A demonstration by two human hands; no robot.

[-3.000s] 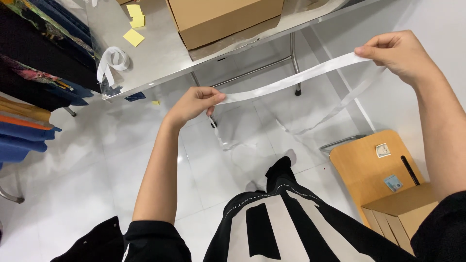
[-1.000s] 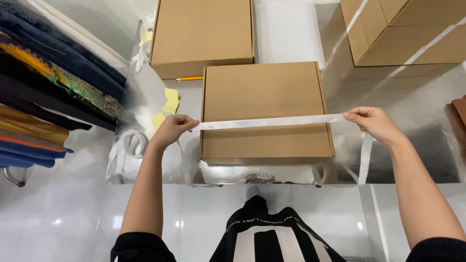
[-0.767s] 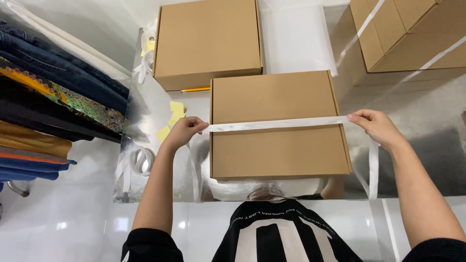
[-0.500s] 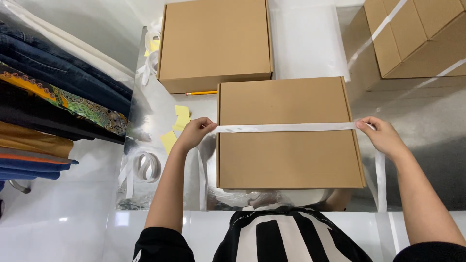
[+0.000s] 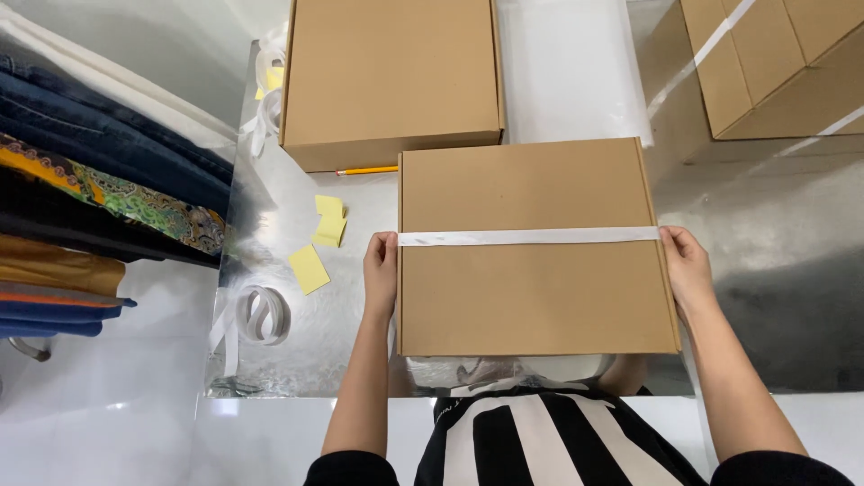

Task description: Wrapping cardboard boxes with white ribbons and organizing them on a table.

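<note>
Your left hand [image 5: 381,274] presses against the left edge of the near box [image 5: 535,247], thumb up at the end of the white strip [image 5: 529,237]; your right hand [image 5: 687,270] does the same at the right edge; both sets of fingers are curled over the box sides and pinning the strip's ends, though how far the strip runs down each side is hidden behind the hands.

The strip lies flat across the lid, its long axis running left to right, square to your arms; it crosses a little above the lid's middle, touching the cardboard along its whole visible length; each end sits right under a thumb, so neither hand is nearer than the other; the strip lies between them, inward from each palm.

The box rests on the shiny desk [image 5: 756,225], its near edge close to your body; a second box [image 5: 391,81] stands beyond it to the left, just apart, with a yellow pencil [image 5: 367,169] along its front edge; a clear plastic sheet [image 5: 567,67] lies beyond, to the right of that box; more taped boxes [image 5: 774,63] are stacked at the far right.

Left of your left hand lie yellow notes [image 5: 319,243] and a coil of white strip [image 5: 261,315] near the desk's edge; folded clothes [image 5: 99,216] are piled off to the left, beside the desk.
</note>
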